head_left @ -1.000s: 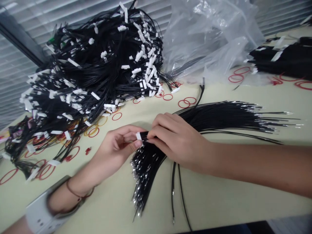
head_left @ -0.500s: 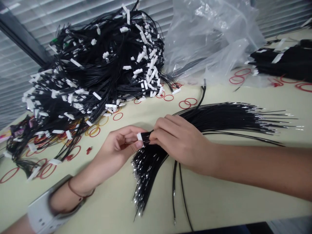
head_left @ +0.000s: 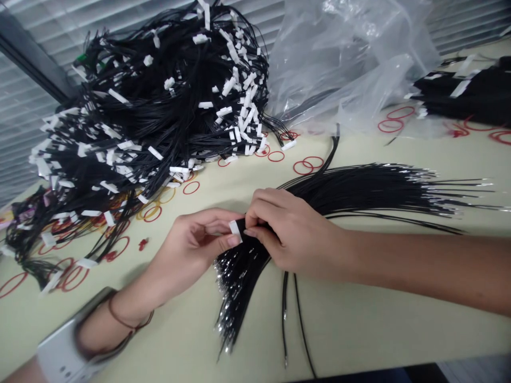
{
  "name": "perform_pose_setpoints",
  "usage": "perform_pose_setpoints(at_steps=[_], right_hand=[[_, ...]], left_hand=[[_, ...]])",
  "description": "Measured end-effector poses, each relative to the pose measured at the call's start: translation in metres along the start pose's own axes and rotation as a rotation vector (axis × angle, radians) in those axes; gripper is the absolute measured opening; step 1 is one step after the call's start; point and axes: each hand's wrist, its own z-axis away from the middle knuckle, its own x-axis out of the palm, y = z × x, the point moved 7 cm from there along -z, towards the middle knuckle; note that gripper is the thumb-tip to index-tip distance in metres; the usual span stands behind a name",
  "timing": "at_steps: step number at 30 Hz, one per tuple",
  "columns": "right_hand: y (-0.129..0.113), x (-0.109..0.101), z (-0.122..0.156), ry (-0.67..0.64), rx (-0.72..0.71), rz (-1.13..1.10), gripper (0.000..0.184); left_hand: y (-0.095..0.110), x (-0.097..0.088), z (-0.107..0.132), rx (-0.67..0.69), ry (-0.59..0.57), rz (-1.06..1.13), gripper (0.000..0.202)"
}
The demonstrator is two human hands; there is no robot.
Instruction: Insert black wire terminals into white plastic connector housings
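Between its thumb and fingers, my left hand (head_left: 199,236) pinches a small white connector (head_left: 235,231). Short black wires run from that connector to my right hand (head_left: 293,226), whose thumb and fingers are closed on them just to the right. Below both hands, a bundle of loose black wires (head_left: 243,287) fans toward me, with shiny metal tips. More of the black wires (head_left: 367,191) spread to the right, past my right hand, also ending in metal tips. My fingers hide where the held wires enter the bundle.
A large heap of black cables with white connectors (head_left: 171,106) fills the back left. Behind the wires sits a clear plastic bag (head_left: 339,64). Red rubber bands (head_left: 307,165) lie scattered on the pale table (head_left: 359,330). More black cables (head_left: 475,93) rest at the far right.
My right thumb and fingers have shifted slightly on the wires near the connector. My left hand keeps its pinch, a little farther right. The view has moved slightly.
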Motion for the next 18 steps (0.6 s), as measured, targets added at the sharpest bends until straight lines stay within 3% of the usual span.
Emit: perform_pose_setpoints(at_steps=[4,7,11,14,18], right_hand=[[-0.004,-0.001,-0.001,0.022,-0.055,0.092,0.008],[-0.016,-0.007,0.002,0.056,-0.21,0.237,0.021],[-0.024,0.001,0.008,-0.176,-0.376,0.227,0.02],[-0.018,0.005,0.011,-0.324,-0.358,0.227,0.019],[-0.007,0.001,0.007,-0.357,-0.218,0.195,0.013]], left_hand=[[0.003,-0.001,-0.002,0.019,0.027,-0.029,0.019],[0.003,-0.005,-0.005,0.016,0.047,-0.059,0.021],[-0.002,-0.015,-0.008,-0.024,0.09,-0.061,0.021],[-0.006,-0.017,-0.008,-0.061,0.085,-0.025,0.018],[-0.008,-0.018,-0.006,-0.09,0.075,-0.022,0.019]])
